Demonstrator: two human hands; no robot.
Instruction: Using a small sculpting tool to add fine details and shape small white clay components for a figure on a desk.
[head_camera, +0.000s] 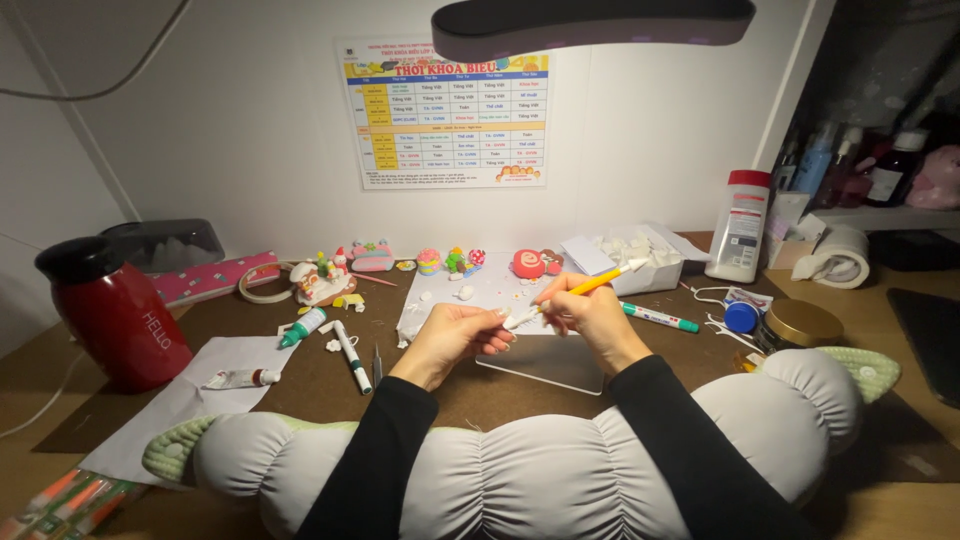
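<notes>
Shaping goes on: my left hand (455, 335) pinches a small white clay piece (503, 314) above the worktop (320, 385), my right hand (585, 310) grips a yellow tool (590, 285) against it. Finished clay figures (420, 262) line the back, so I judge several done, this one unfinished.

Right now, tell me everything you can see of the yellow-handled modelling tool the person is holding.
The slim yellow-handled modelling tool looks like plastic, with a pale tip at each end. It lies tilted, its upper end pointing up and right toward the white box of scraps, its lower end down and left. The right hand grips its middle like a pen. The lower tip meets something small and pale pinched in the left hand; what that is cannot be made out. It hangs above the clear work board.
</notes>
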